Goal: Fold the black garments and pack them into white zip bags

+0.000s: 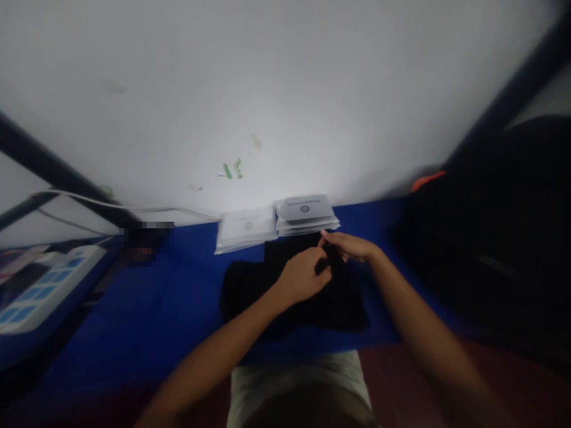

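A black garment (pixel 254 291), its exact type hard to make out in the dark, lies spread on the blue table in front of me. My left hand (pixel 306 273) rests over its middle with the fingers curled and closed on a bunched part of the black cloth. Just to the right and a little farther off, my right hand (pixel 350 245) pinches the same raised part near the garment's far edge. Motion blur softens both hands, and some fingertips are hidden in the fabric.
Two stacks of white printed packets, a left stack (pixel 247 229) and a right stack (pixel 306 211), stand against the wall beyond the garment. A white power strip (pixel 53 288) lies at left, with a white cable (pixel 134 207) nearby. A large dark mass (pixel 495 238) fills the right side.
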Demonstrator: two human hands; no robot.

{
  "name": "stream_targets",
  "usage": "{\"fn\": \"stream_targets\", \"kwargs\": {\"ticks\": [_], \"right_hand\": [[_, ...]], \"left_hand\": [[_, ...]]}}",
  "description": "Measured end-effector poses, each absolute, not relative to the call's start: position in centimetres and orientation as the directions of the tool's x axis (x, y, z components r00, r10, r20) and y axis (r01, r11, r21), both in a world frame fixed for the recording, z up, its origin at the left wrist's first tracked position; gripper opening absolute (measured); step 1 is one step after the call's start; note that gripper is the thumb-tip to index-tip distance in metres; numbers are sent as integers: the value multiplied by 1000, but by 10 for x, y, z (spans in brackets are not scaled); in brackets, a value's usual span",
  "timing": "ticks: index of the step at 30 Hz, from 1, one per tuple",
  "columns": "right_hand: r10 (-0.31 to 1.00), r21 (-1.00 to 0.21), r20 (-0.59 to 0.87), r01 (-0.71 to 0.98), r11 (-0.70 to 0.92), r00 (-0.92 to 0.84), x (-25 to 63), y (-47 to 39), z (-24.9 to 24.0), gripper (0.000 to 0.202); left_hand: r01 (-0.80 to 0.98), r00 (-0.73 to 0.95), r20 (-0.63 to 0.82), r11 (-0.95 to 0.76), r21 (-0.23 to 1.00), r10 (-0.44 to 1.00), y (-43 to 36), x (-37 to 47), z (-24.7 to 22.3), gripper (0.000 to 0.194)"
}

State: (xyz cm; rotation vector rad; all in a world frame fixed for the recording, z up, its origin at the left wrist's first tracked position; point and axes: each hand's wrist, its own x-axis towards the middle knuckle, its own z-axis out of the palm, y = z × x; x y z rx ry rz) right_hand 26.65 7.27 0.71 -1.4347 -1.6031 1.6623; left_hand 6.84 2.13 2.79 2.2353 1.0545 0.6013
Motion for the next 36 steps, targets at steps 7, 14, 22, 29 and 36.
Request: {"fn": "stream_targets", "kwargs": {"ticks": [7, 14, 22, 29, 36], "right_hand": [[751, -899, -355, 423, -112, -557, 277, 74, 6, 42], [768, -887, -313, 461, -26, -559, 289, 77, 2, 35], [773, -759, -428, 651, -26, -468, 287, 74, 11, 36], [897, -555, -111, 775, 301, -428, 267, 67, 19, 26], [772, -599, -47, 637, 486, -634, 235, 44, 31, 50]], "left_hand": [[-146, 181, -157, 185, 972, 971, 17, -39, 20, 34], [-147, 116, -311, 326, 934, 943, 0, -120, 3, 31], [717, 174, -242, 46, 695, 954, 4, -151, 22, 24], [687, 588, 188, -609, 396, 786, 7, -72, 29, 37], [573, 741, 108, -709, 412, 662, 34, -36, 27, 21]]}}
